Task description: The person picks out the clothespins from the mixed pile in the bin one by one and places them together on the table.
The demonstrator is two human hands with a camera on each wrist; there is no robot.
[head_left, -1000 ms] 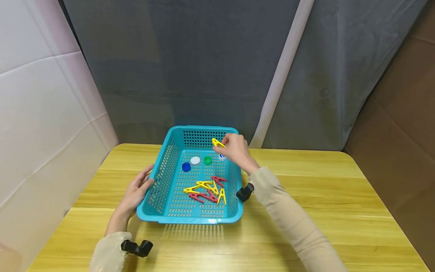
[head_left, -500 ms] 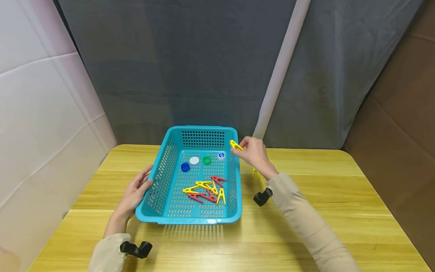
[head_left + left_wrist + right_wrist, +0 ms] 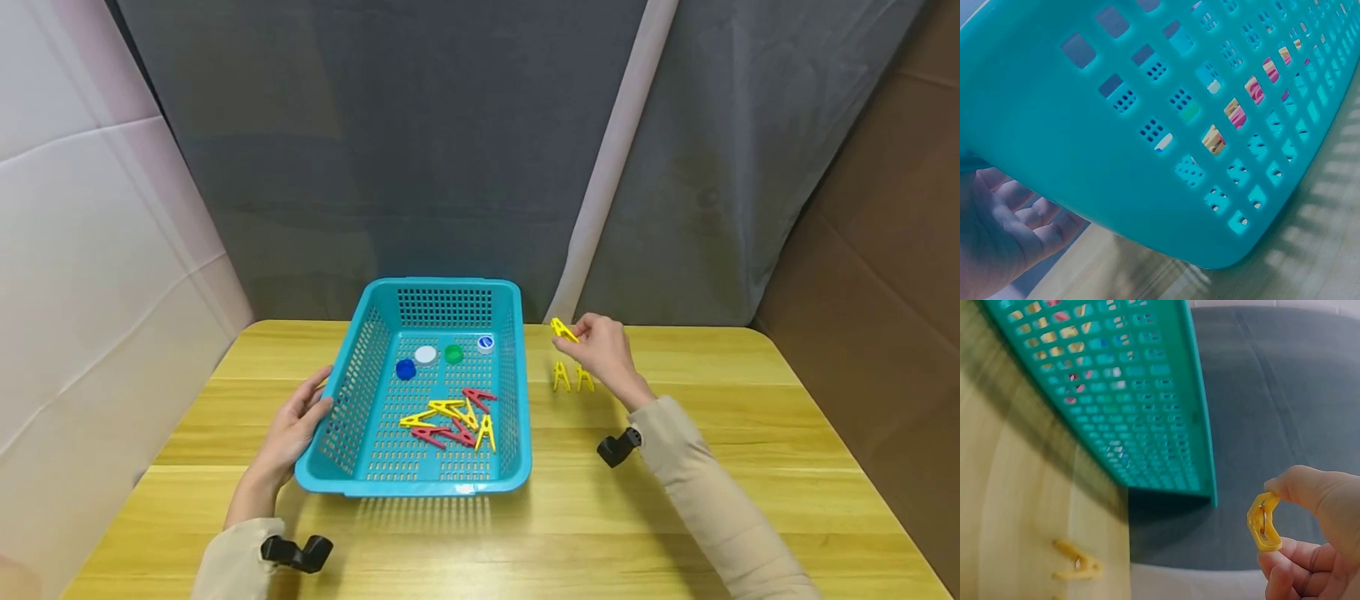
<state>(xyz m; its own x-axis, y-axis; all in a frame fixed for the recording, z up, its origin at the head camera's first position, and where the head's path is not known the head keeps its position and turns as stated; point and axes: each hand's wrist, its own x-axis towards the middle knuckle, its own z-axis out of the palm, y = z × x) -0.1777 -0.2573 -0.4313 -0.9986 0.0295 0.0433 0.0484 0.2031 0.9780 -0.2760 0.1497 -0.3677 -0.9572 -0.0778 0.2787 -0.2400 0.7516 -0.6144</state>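
Observation:
The right hand (image 3: 604, 354) pinches a yellow clothespin (image 3: 563, 330) above the table, to the right of the blue basket (image 3: 412, 487). In the right wrist view, thumb and fingers hold that clothespin (image 3: 1264, 522) by its two sides. Below the hand, two yellow clothespins (image 3: 561, 377) lie side by side on the table. The left hand (image 3: 288, 432) rests against the basket's left side, fingers beneath its rim; in the left wrist view, the fingers of the left hand (image 3: 1013, 231) look loosely bent beside the basket wall (image 3: 1085, 162). Yellow and red clothespins (image 3: 477, 397) lie inside the basket.
Toward the basket's far end lie a dark blue cap (image 3: 406, 369), a white cap (image 3: 425, 356), a green cap (image 3: 453, 354) and a blue-and-white cap (image 3: 486, 344). A grey cloth (image 3: 450, 167) hangs behind the wooden table (image 3: 712, 433).
The right hand has moved right, out from over the basket, carrying the yellow clothespin. The two clothespins on the table have come into view. The left hand has stayed at the basket.

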